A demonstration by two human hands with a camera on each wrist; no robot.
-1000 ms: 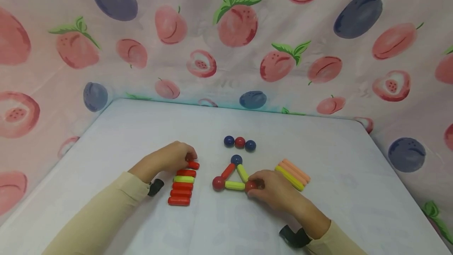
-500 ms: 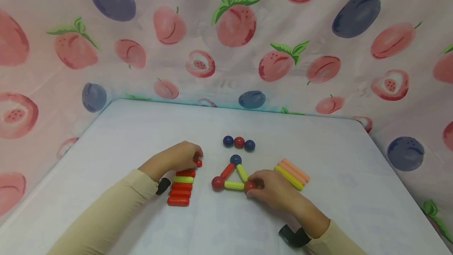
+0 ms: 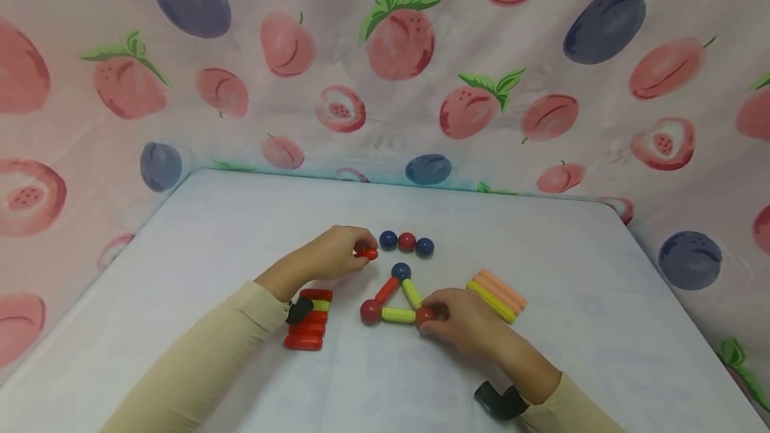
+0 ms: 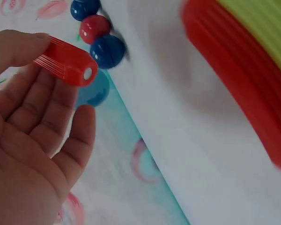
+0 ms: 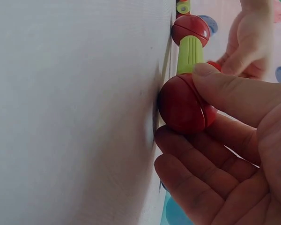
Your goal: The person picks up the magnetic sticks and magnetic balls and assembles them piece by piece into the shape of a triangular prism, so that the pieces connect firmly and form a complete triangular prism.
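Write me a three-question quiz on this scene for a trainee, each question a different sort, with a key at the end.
1. Identify: what does the left hand pinch?
2. True or false: the right hand grips the blue ball at the far corner of the triangle.
3. Order: in the head view, give the colours in the row of three balls beyond the triangle, from image left to image right.

Key
1. A ridged red rod.
2. False; it grips a red ball at a near corner.
3. Blue, red, blue.
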